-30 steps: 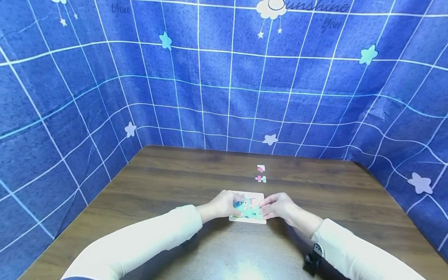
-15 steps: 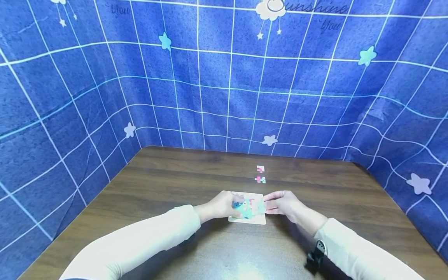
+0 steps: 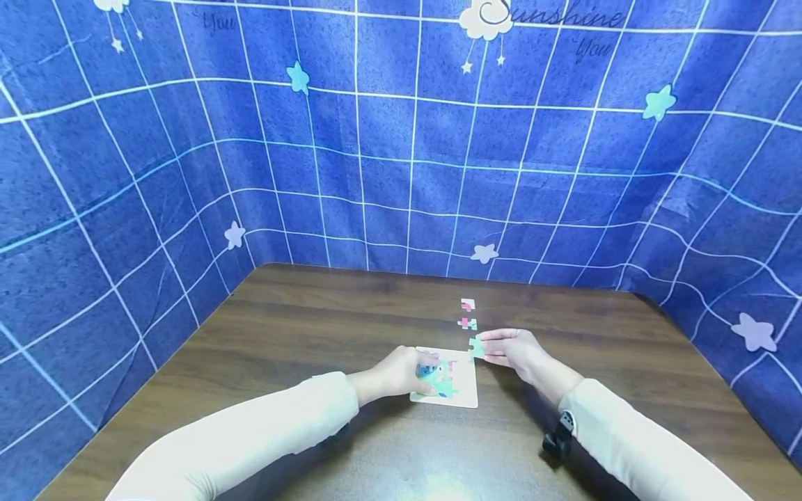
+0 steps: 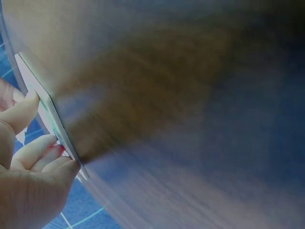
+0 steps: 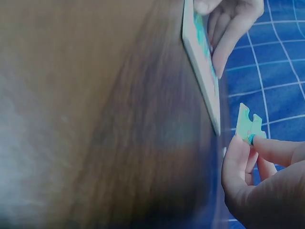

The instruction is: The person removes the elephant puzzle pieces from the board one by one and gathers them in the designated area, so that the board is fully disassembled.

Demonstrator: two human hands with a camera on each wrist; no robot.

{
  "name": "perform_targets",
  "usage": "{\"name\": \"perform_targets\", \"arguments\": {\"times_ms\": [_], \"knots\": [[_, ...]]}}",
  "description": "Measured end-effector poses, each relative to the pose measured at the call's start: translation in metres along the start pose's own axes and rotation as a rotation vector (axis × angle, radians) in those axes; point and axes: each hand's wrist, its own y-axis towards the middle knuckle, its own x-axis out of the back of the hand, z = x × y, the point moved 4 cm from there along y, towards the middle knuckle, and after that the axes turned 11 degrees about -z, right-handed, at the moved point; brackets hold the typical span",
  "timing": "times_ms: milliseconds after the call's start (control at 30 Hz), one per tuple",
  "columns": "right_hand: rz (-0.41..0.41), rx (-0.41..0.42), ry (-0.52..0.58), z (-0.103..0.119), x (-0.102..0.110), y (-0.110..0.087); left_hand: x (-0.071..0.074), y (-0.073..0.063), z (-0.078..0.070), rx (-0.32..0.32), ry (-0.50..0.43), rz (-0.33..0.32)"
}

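Observation:
The square jigsaw board [image 3: 465, 393] lies on the table, with blue and green picture parts on its left and pale bare backing on its right. My left hand [image 3: 401, 372] rests on its left side, thumb and fingertips pressing on the top face, apart from each other. My right hand [image 3: 516, 355] pinches a light green jigsaw piece [image 3: 477, 346] between thumb and fingers, just beyond the board's far right corner. In the right wrist view this piece [image 5: 244, 125] stands up from the fingertips, showing its notches.
Two loose pink-and-white jigsaw pieces, one nearer [image 3: 467, 323] and one farther [image 3: 467, 305], lie behind the board on the brown wooden table [image 3: 313, 306]. A blue checked curtain [image 3: 388, 139] with stars surrounds the table's back and sides.
My right hand has drawn the green jigsaw piece off the board's right side and moved it up to the far right corner, baring the pale backing. My left hand stays on the board.

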Motion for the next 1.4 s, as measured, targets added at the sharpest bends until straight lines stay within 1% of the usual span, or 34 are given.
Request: {"name": "perform_targets", "arguments": {"times_ms": [267, 400, 500, 600, 867, 1000, 1167, 1300, 1400], "knots": [[-0.079, 0.015, -0.037, -0.003, 0.0, 0.028, -0.004, 0.0, 0.005, 0.004, -0.005, 0.014], [-0.085, 0.018, -0.052, -0.003, 0.0, 0.037, -0.005, 0.0, 0.006, -0.001, 0.002, 0.01], [-0.071, 0.022, -0.064, -0.003, 0.0, 0.041, -0.006, 0.001, 0.006, -0.001, -0.001, 0.01], [-0.061, 0.021, -0.071, -0.004, 0.001, 0.044, -0.006, 0.0, 0.006, 0.011, -0.009, 0.018], [-0.043, 0.027, -0.076, -0.001, 0.005, 0.045, -0.003, 0.001, 0.003, -0.009, 0.018, 0.007], [-0.063, 0.048, -0.123, 0.001, 0.002, 0.046, -0.002, 0.002, 0.003, -0.009, 0.028, 0.006], [-0.11, 0.09, -0.23, 0.002, -0.002, 0.048, -0.002, 0.002, 0.003, -0.019, 0.034, 0.002], [-0.141, 0.114, -0.321, 0.001, -0.003, 0.048, -0.004, 0.0, 0.004, -0.01, 0.022, 0.007], [-0.158, 0.12, -0.365, -0.002, -0.004, 0.048, -0.005, -0.001, 0.005, -0.005, 0.013, 0.012]]}}
